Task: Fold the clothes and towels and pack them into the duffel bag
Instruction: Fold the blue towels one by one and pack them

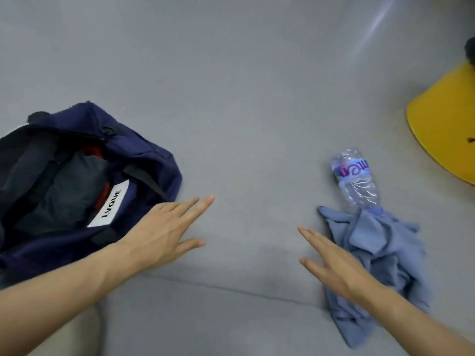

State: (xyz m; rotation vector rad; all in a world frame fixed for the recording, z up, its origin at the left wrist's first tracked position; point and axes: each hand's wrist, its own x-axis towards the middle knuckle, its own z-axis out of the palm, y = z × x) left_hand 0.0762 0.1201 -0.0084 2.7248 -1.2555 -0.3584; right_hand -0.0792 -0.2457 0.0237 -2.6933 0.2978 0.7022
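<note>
GRIP: left hand [164,227], right hand [339,265] flat, empty | RISK: lifting blue cloth [385,253] right of duffel bag [154,160] may roll the touching bottle [357,181] away

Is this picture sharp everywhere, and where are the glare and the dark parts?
Head view: soft overall, with the outlines of the left hand and right hand slightly smeared. Head view: a pale streak of glare crosses the grey surface at upper right. Head view: the inside of the duffel bag is dark, so its contents are hard to read.
</note>
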